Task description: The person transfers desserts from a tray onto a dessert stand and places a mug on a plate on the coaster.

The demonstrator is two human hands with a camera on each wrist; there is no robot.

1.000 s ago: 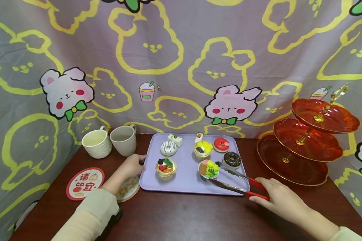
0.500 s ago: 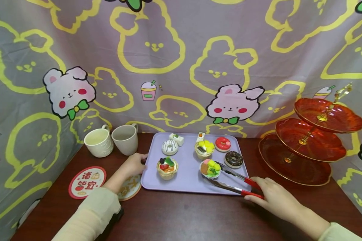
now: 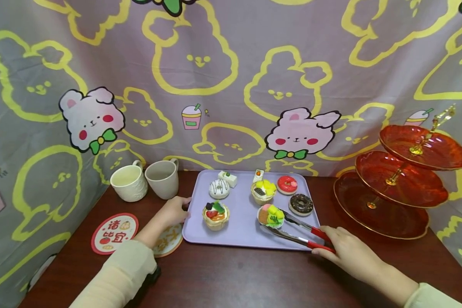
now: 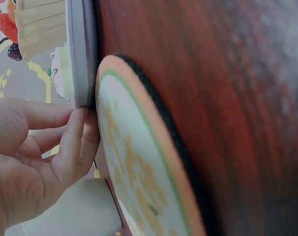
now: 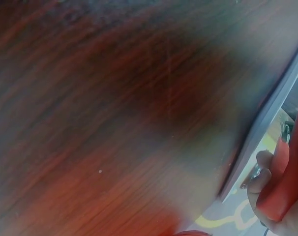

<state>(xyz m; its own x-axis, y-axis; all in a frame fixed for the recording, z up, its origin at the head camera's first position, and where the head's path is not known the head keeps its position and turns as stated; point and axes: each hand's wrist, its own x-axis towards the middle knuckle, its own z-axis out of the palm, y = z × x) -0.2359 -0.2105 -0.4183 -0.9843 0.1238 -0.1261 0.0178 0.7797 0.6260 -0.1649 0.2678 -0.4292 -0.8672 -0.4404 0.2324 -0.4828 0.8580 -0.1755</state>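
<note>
My left hand (image 3: 172, 211) pinches the left rim of a lilac tray (image 3: 240, 222); the left wrist view shows thumb and fingers meeting on that rim (image 4: 81, 93). With my right hand (image 3: 352, 252) I hold red-handled metal tongs (image 3: 290, 238). Their arms are spread, the tips on either side of a fruit tart in a pale cup (image 3: 270, 217) at the tray's front right; whether they touch it I cannot tell. In the right wrist view, fingers wrap a red handle (image 5: 282, 187). Behind the tart sit another fruit tart (image 3: 263, 192) and a chocolate doughnut (image 3: 301, 204).
Also on the tray are a berry tart (image 3: 216, 216), a white doughnut (image 3: 219, 188), a red doughnut (image 3: 287, 184) and two small cake pieces. A red three-tier stand (image 3: 402, 179) rises at right. Two mugs (image 3: 128, 184) and two round coasters (image 3: 114, 234) are at left.
The tongs and my right hand have moved slightly left over the tray, bringing the arms further along the tart's sides. My left hand keeps its pinch on the rim. The head view shifted slightly.
</note>
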